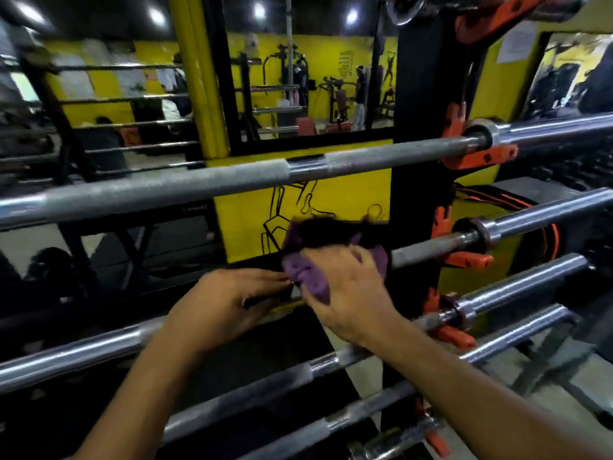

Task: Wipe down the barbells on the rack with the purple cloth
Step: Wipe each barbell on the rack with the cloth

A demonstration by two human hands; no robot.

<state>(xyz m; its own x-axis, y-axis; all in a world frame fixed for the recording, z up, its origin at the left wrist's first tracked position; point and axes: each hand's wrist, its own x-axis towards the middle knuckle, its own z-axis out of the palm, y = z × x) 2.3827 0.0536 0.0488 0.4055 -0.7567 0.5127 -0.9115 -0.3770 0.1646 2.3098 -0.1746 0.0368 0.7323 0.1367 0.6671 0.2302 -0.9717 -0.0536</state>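
Several steel barbells lie across a black rack with orange hooks (pixel 477 159). The top barbell (pixel 232 179) runs across the whole view. On the second barbell (pixel 428 249) my right hand (pixel 348 290) grips the bunched purple cloth (pixel 308 270), which is wrapped over the bar and hides that stretch of it. Just left of the cloth, my left hand (pixel 225 305) has its fingers curled around the same bar, fingertips near the cloth's edge. A third barbell (pixel 83 350) passes under my left wrist, and lower barbells (pixel 265 390) cross beneath both forearms.
A black rack upright (pixel 418 194) stands right of the cloth, with bar sleeves (pixel 547 210) sticking out past it. Behind the bars are a yellow wall panel (pixel 348 197) and a mirror (pixel 311 84) showing gym machines. A yellow post (pixel 199 78) rises at the upper middle.
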